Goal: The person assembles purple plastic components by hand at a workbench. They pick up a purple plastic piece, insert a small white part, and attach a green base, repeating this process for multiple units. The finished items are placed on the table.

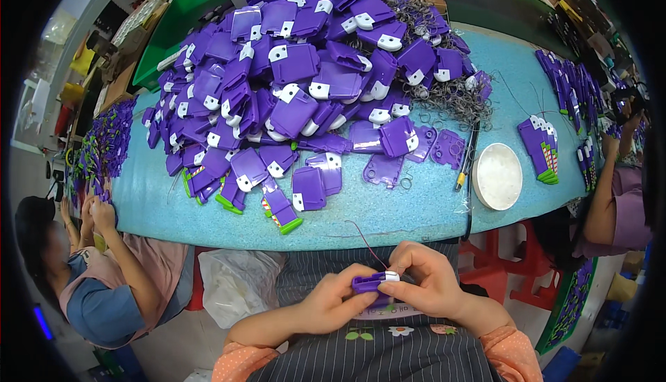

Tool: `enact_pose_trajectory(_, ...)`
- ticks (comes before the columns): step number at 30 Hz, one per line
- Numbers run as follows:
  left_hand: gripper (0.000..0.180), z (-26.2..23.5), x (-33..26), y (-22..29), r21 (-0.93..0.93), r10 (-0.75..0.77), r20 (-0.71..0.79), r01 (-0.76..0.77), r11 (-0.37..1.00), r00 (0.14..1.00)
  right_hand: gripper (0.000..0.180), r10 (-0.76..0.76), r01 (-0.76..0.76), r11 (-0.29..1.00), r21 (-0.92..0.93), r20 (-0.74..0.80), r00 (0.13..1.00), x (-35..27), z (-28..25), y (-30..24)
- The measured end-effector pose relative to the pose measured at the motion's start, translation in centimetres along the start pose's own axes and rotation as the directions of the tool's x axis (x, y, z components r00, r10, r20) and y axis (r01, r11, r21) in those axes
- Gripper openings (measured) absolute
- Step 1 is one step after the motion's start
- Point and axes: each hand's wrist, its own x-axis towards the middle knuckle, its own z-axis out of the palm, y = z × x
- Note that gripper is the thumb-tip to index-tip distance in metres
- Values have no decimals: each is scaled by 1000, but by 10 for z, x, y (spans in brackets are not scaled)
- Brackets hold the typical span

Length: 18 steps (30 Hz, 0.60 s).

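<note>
**Both hands on one purple piece, held over the lap**

Far left: a co-worker (90,271) sits at the table end, hands up at a stack of purple parts (104,146) on the left edge. Not the wearer's hands.

Left-centre: big heap of purple plastic pieces (291,84) with white tabs on the blue table (388,209). A few have green ends, e.g. one near the front edge (283,214). Tangle of thin wire hooks (451,98) at the right side of the heap.

Centre, below the table edge: left hand (333,302) and right hand (430,286) meet on a small purple piece (371,283) with a white end cap. Left-hand fingers are closed around its purple body, thumb on top. Right-hand fingertips are pinched together on the white end. A thin wire (361,238) rises from the piece toward the table edge.

Handling, my read: light, rigid moulded plastic, smooth so a bit slippery. The white cap and the wire look like the weak spots (the wire would bend easily). Best hold is across the flat purple body, not the cap.

Right of centre: a screwdriver-like tool (466,163), then a round white dish (497,175), then a neat stack of purple-and-green pieces (541,150).

Far right: another person's arm (610,195) at the table edge, more purple parts behind it.
</note>
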Motion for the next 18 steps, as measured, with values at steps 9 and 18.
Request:
enact_pose_trajectory(9, 20, -18, 19, 19, 113, 327, -241, -309, 944, 914, 32, 104, -132, 930, -344, -99, 990, -1, -12, -23)
enact_pose_trajectory(18, 23, 5, 16, -10, -186, 162, -384, -248, 951, 909, 17, 123, -108, 928, -355, 20, 992, -8, 1, -12)
